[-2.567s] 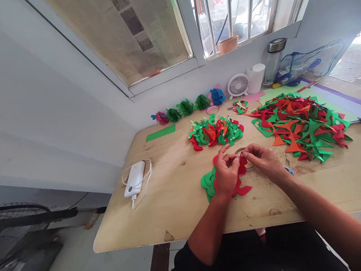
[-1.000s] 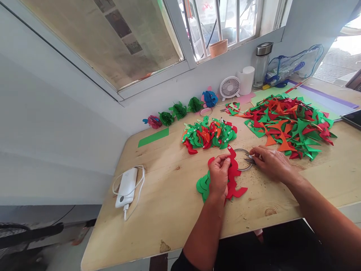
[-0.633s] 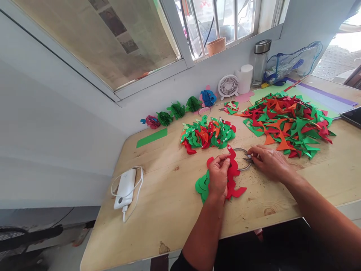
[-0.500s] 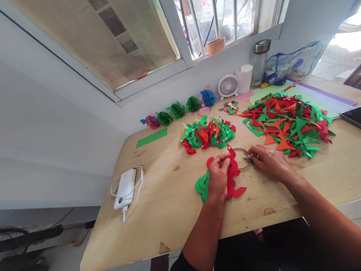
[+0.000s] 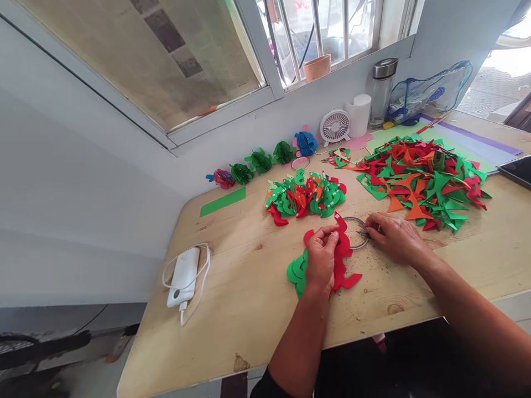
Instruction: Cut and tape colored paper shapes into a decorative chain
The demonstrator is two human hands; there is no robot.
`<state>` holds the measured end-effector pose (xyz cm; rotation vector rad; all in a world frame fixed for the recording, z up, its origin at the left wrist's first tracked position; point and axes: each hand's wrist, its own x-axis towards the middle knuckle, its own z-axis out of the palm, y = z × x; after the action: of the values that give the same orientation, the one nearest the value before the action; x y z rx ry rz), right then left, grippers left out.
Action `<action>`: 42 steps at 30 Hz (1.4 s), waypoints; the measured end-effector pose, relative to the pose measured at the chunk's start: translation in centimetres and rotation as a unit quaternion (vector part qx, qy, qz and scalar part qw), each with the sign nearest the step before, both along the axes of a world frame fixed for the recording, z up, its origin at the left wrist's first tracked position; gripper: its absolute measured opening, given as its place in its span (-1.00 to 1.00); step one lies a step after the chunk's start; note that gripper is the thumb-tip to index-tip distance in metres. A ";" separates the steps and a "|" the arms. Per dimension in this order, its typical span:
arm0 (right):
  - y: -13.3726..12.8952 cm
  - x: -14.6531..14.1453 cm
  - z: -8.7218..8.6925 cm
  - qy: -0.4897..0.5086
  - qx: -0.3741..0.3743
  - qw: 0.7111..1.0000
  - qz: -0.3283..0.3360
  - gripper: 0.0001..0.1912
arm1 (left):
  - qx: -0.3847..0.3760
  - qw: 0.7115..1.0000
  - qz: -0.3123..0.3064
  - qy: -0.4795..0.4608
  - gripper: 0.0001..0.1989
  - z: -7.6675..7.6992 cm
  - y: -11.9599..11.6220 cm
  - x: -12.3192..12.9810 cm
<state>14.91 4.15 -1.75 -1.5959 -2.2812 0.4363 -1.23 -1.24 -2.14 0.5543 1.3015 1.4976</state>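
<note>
My left hand (image 5: 322, 255) pinches a red paper cutout (image 5: 342, 246) with a small white patch at its top tip. Green paper cutouts (image 5: 297, 273) lie under and left of that hand. My right hand (image 5: 388, 235) is closed at the right side of a metal ring (image 5: 355, 232); small dark pointed pieces show at its fingertips, too small to name. Behind the hands is a heap of red, green and orange cutouts (image 5: 306, 193), several with white patches. A larger heap of paper scraps (image 5: 427, 182) lies at the right.
A power bank (image 5: 183, 276) with a white cable lies at the left of the wooden table (image 5: 232, 265). Paper ornaments (image 5: 261, 161), a small fan (image 5: 335, 127), a glass bottle (image 5: 380, 97) and a clear bag (image 5: 431, 94) stand along the wall. A phone (image 5: 518, 169) is at right.
The white bit seen at my right fingertips earlier no longer shows. My left hand and the red cutout have hardly moved.
</note>
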 end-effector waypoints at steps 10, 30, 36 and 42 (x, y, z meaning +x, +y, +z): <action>0.5 0.3 -0.2 0.124 -0.082 0.989 -0.018 -0.83 | 0.013 0.995 -0.101 0.024 -0.85 -0.5 -0.1 0.3; 0.0 0.3 1.5 0.476 -0.282 0.833 -0.022 -0.66 | -0.004 0.998 -0.060 -0.003 -0.72 -0.5 -0.1 0.4; -0.1 0.3 0.9 0.494 -0.323 0.807 0.010 -0.66 | 0.014 0.999 -0.037 0.030 -0.70 -0.4 -0.2 0.3; -0.4 0.0 1.4 0.450 -0.316 0.835 0.032 -0.61 | 0.097 0.984 -0.016 0.145 -0.90 -0.1 -0.5 0.3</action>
<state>14.93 3.74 -0.37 -1.1157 -1.4882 1.6809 -0.94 -1.71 -2.27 0.9456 1.3649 1.5683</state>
